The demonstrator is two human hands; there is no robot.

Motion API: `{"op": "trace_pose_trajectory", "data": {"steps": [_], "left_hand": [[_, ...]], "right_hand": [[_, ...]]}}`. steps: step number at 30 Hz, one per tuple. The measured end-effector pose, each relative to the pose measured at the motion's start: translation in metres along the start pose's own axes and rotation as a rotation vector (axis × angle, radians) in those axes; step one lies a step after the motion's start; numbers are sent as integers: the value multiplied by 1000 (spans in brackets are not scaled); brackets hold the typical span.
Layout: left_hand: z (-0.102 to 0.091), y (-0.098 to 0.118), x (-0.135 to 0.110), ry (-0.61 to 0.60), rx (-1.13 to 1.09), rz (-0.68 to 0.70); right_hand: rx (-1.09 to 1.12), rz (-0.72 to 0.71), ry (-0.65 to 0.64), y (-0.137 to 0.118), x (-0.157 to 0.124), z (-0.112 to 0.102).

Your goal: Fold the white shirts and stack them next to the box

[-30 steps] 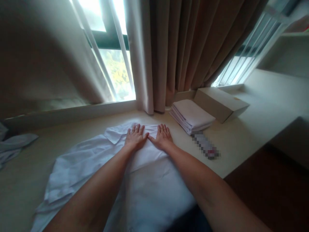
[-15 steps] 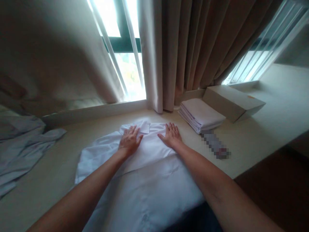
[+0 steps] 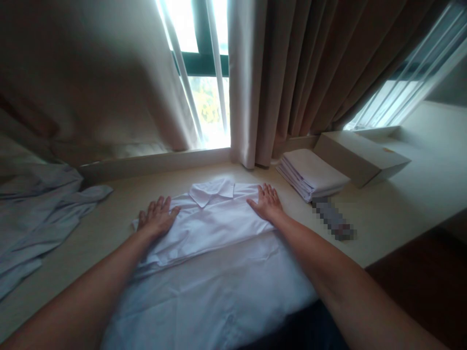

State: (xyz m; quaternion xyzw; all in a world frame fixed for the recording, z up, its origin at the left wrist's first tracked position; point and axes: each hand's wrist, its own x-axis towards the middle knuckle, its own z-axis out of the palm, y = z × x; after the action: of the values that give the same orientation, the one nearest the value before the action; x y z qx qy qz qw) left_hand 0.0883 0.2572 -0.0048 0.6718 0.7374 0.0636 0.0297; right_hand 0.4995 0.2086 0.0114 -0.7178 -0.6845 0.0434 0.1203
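Note:
A white collared shirt lies spread on the pale table, its collar toward the window and its lower part reaching the near edge. My left hand rests on the shirt's left shoulder or sleeve area, fingers spread. On the shirt's right shoulder, near its edge, my right hand lies flat with the fingers stretched out. Neither hand grips anything. Part of the left sleeve is hidden under my left hand and forearm.
Folded white garments are stacked to the right, with a pixelated item in front. Behind them stands a box. Crumpled pale clothes lie at far left. Curtains hang along the window behind the table.
My left hand has slid left from beside the collar to the shirt's left side, uncovering the collar. My right hand stays on the right shoulder. The view has shifted slightly left.

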Motion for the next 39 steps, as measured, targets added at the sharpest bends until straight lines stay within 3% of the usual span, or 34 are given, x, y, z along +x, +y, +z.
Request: {"op": "trace_pose_trajectory", "data": {"steps": [3,7,11,15,20,23,26,32,36,39], "left_hand": [[-21,7,-16,96,-11,104],[-44,2,-71,226,59,275],[-40,-30,-138,149,137,264],[-27,-54,-171,72,121,172],[-27,-51,-171,91,90,107],[-28,-50,-170,69,84,103],[-27,-57,-170,43,71,109],[-29,-84,-155,-61,-58,161],[-32,-106,-145,19,-236,154],[-24,-117,-146,72,-231,191]], "right_hand": [[2,-7,9,1,0,2],[7,-13,58,0,0,3],[-9,-85,197,-5,-7,-8],[-19,-153,263,-19,-30,-31],[-64,-225,144,-29,-103,-40],[-68,-167,-27,-12,-150,-31],[-58,-94,-38,15,-179,-25],[-25,5,51,46,-194,-27],[71,82,204,49,-189,-26],[129,125,268,53,-184,-29]]}}
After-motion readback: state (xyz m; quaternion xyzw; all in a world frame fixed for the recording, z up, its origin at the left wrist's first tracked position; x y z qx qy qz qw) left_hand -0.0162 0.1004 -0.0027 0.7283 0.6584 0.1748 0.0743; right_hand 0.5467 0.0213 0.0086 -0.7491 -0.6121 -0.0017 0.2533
